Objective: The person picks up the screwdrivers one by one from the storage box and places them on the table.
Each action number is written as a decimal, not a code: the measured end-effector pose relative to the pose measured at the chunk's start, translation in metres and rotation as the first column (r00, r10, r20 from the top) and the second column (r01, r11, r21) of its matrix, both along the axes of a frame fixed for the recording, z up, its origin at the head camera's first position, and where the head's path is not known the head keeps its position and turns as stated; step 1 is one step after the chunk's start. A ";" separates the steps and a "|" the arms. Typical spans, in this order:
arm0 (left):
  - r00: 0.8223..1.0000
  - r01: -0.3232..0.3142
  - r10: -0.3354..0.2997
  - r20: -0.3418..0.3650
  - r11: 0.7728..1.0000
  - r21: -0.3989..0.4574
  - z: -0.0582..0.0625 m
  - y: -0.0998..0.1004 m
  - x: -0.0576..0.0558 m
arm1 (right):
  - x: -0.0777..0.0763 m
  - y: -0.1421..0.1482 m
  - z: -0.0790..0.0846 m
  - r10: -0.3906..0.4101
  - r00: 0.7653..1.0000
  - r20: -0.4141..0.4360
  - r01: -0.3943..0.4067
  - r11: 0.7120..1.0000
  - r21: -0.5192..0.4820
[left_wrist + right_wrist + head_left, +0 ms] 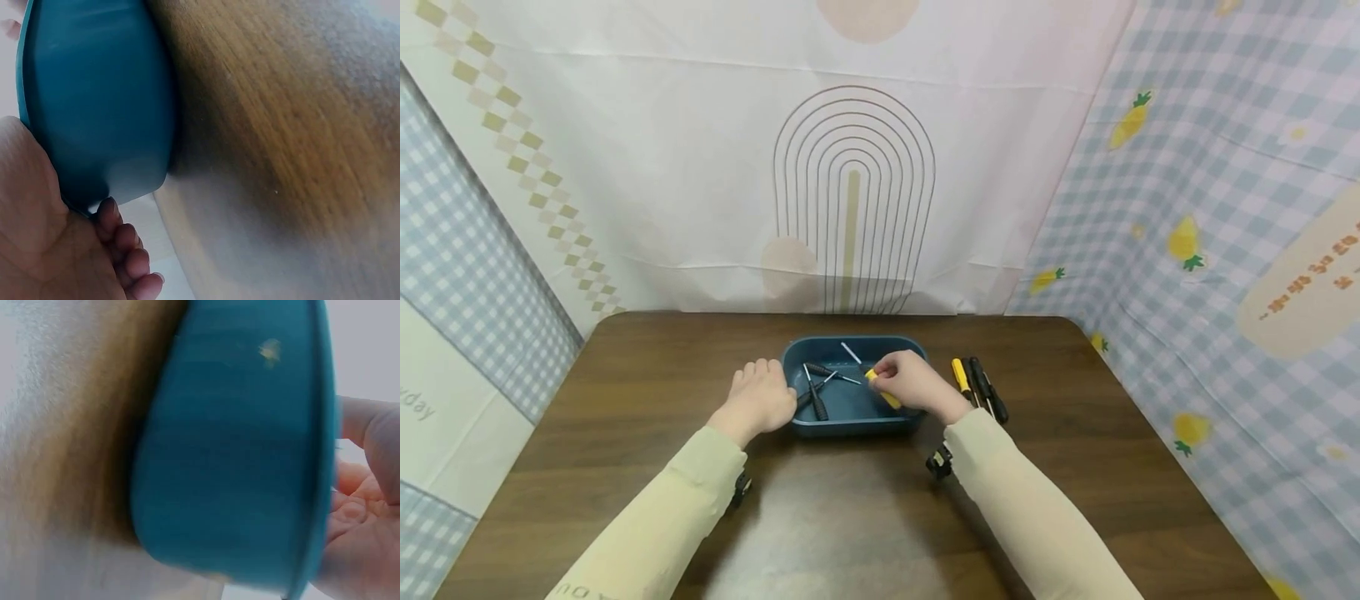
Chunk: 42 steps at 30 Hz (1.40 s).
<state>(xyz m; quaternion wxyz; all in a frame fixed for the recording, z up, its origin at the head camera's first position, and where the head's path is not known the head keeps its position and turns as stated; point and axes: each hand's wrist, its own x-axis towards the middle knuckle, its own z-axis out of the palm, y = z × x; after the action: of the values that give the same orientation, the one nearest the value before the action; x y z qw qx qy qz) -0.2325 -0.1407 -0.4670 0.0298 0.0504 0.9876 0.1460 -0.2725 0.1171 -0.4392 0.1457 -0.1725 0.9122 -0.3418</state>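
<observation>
A dark blue rectangular bin sits on the wooden table. My left hand grips its left end; in the left wrist view, the fingers curl by the bin's corner. Over the bin's right half, my right hand pinches a screwdriver by its yellow handle, the shaft pointing to the far left. Small black-handled screwdrivers lie crossed in the left part of the bin. In the right wrist view, the bin's side wall hides the screwdriver and part of the right hand.
Right of the bin, a yellow-handled screwdriver lies beside black-handled ones, partly hidden by the right forearm. The wooden table reaches back to a patterned cloth, and a checked cloth hangs along the right side.
</observation>
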 end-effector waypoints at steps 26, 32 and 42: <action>0.999 -0.025 0.025 0.023 1.000 0.006 0.000 0.003 0.000 | -0.002 0.104 0.027 -0.253 0.964 0.076 0.264 0.920 -0.290; 0.999 -0.024 0.024 0.025 1.000 0.016 0.000 0.004 0.000 | -0.004 0.133 0.014 -0.337 0.937 0.092 0.349 0.911 -0.221; 0.999 -0.031 0.031 0.010 0.999 0.016 -0.002 0.003 -0.001 | -0.003 0.177 -0.006 -0.466 0.879 0.100 0.473 0.878 -0.074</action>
<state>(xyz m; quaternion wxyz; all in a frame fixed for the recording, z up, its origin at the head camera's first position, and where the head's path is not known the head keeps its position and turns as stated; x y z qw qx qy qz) -0.2335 -0.1374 -0.4686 0.0320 0.0346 0.9869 0.1544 -0.2753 0.2946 -0.4453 0.0858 0.0607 0.9028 -0.4171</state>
